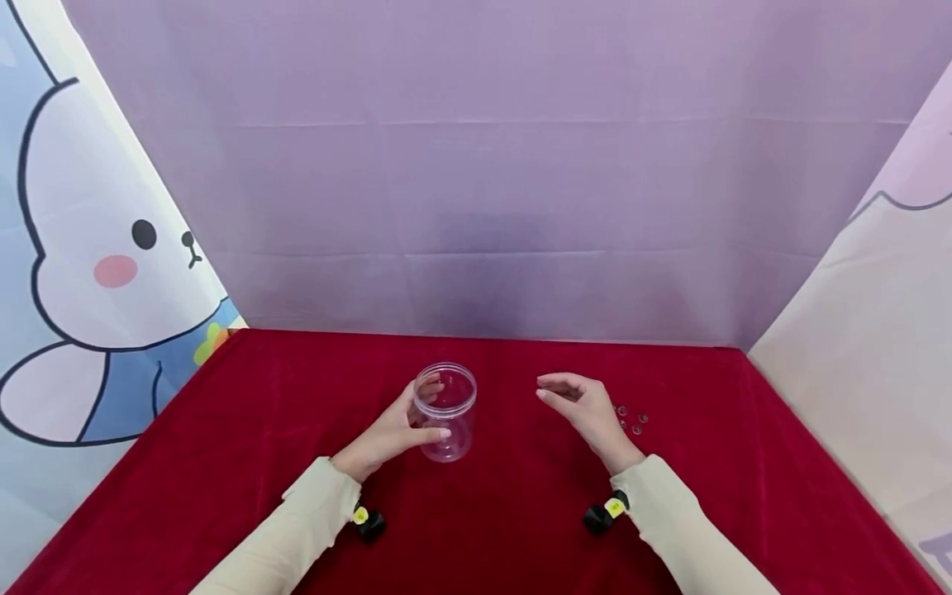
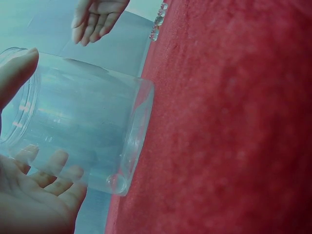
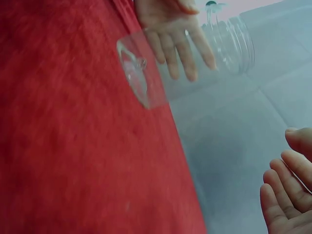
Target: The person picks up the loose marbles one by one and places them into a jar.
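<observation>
My left hand [image 1: 388, 435] grips a clear, lidless jar [image 1: 459, 423] from its left side, thumb across the front and fingers behind the wall. The jar stands upright with its round mouth facing up, its base close over the red cloth. One small clear glass bead [image 2: 116, 183] shows at the bottom of the jar in the left wrist view. To the right of the jar, apart from it, my right hand [image 1: 592, 413] is raised with loosely bent fingers, thumb spread from them, and nothing between them. Just beyond its wrist lie several small glass beads [image 1: 637, 429].
A red cloth [image 1: 491, 529] covers the table. Behind it hangs a lilac curtain [image 1: 476, 182]; printed cloth panels with a cartoon rabbit [image 1: 111, 215] at left and pale shapes at right close off the sides. A black wrist device [image 1: 369, 525] sits under each sleeve.
</observation>
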`<state>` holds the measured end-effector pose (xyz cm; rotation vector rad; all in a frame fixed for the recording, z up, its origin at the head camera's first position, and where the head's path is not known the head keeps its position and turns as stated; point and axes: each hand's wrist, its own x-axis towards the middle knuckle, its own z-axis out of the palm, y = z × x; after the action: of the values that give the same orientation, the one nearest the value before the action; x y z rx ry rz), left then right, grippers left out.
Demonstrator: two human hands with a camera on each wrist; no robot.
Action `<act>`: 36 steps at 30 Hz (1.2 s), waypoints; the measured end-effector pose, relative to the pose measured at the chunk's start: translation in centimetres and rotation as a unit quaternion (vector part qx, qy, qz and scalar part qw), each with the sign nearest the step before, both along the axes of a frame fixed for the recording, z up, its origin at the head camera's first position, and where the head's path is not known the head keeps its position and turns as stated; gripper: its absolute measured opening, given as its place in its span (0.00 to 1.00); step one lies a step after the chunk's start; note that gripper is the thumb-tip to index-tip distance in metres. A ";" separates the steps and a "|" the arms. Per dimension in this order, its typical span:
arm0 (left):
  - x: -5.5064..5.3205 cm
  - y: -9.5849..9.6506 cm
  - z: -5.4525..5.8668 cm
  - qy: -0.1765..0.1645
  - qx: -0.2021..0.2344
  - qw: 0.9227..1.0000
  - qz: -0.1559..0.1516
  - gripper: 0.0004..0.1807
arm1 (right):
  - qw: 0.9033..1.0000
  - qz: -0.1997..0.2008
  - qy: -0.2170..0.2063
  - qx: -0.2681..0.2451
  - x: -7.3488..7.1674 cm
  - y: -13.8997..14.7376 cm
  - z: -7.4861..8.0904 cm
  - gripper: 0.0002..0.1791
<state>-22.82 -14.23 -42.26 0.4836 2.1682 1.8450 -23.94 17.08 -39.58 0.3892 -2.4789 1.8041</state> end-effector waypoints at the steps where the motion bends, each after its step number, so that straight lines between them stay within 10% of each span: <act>1: 0.0 0.0 0.0 0.001 0.000 1.000 -0.001 0.45 | 1.000 -0.003 0.000 0.000 0.0 0.4 -0.1 0.18; 36: 0.0 0.2 0.0 0.002 0.004 1.000 0.004 0.46 | 0.995 -0.096 -0.002 0.014 1.1 8.9 -1.6 0.25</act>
<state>-22.82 -14.01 -42.29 0.4806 2.1703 1.8591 -22.83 26.02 -41.14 0.1408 -2.4511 1.6987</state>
